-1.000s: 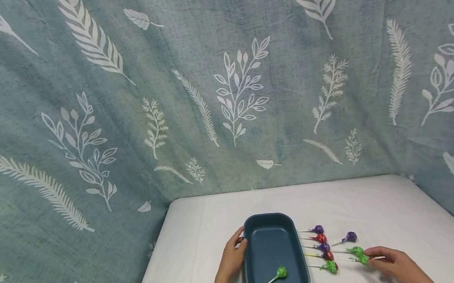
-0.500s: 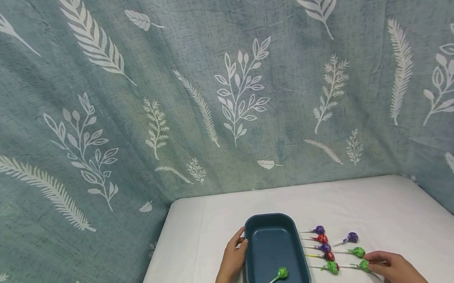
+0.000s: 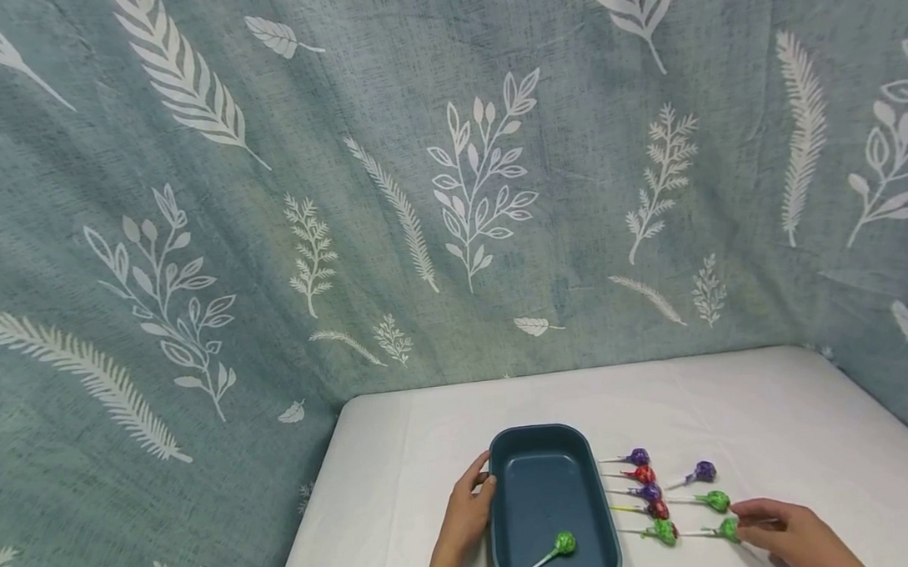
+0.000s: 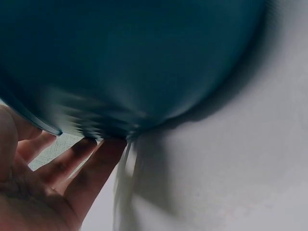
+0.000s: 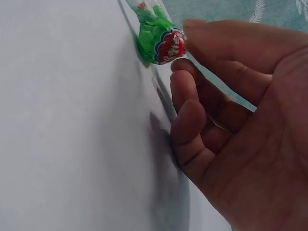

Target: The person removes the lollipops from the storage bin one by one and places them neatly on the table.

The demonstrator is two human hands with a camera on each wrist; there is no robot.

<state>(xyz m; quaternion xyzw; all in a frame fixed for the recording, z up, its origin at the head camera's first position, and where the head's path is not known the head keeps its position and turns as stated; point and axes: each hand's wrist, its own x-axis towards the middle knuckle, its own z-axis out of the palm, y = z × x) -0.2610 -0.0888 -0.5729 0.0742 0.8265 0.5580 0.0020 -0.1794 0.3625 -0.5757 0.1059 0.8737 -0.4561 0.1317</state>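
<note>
My left hand (image 3: 467,514) holds the left side of a dark blue tray (image 3: 619,553), thumb at the rim and fingers against the outer wall. In the left wrist view the fingers (image 4: 98,178) touch the wall of the tray (image 4: 144,53). Inside it lies one green lollipop (image 3: 563,544). My right hand (image 3: 796,532) is at the wrapped head of another green lollipop (image 3: 727,530) on the table. The right wrist view shows its fingertips beside the head of that lollipop (image 5: 161,42), not closed round it; the other fingers curl loosely.
Right of the tray, a column holds purple (image 3: 638,456), red (image 3: 642,474), dark red (image 3: 657,509) and green (image 3: 664,532) lollipops, sticks leftward. Farther right lie a purple lollipop (image 3: 703,472) and a green lollipop (image 3: 716,500). A leaf-patterned cloth (image 3: 396,335) hangs behind the white table (image 3: 407,452).
The green lollipop at my right hand moved a little nearer to me, apart from the green one above it, then stayed there. My right hand shifted slightly. My left hand and the tray kept still.
</note>
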